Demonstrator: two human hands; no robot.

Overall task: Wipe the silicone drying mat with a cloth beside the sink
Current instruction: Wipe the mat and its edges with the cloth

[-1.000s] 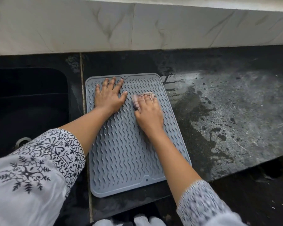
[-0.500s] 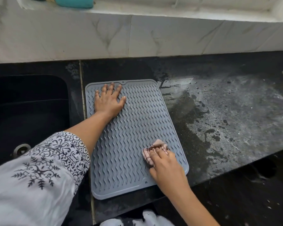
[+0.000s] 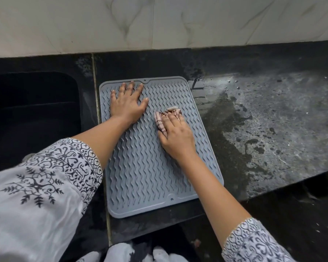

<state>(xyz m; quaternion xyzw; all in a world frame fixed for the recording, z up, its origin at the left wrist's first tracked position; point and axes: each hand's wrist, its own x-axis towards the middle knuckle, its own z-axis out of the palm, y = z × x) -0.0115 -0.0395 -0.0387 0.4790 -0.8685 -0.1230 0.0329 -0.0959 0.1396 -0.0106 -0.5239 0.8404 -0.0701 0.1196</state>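
Head view.

**Hidden / unclear:**
- The cloth [image 3: 160,121] is showing only as a bunched pinkish wad with dark lines. Most of it is lying under the right hand [image 3: 176,137], so its full shape cannot be made out.
- The right thumb's tip is tucking in against the wad and is not showing clearly.
- The sink [image 3: 34,110] is running off the left edge, and its dark basin is showing almost no detail.
- A patterned sleeve [image 3: 45,186] is covering the near left of the frame.
- Pale shapes [image 3: 121,252] at the near edge are being cut off and cannot be identified.
- The countertop [image 3: 273,129] to the right is looking wet and blotchy. What the film on it is cannot be told.

**Grip:**
- The right hand is grasping the cloth. Its fingers are curving over the wad and pressing it down onto the mat [image 3: 140,176], right of centre in the far half. Cloth is poking out past the fingertips and on the hand's left side.
- The left hand [image 3: 128,104] is released. It is lying palm down with fingers spread and straight on the mat's far left corner, with its fingertips reaching near the far rim. It is holding nothing.

**Task object:**
- The grey ribbed mat is lying flat on the black counter just right of the sink, with its near edge close to the counter's front edge.
- The two hands are sitting near each other but apart.
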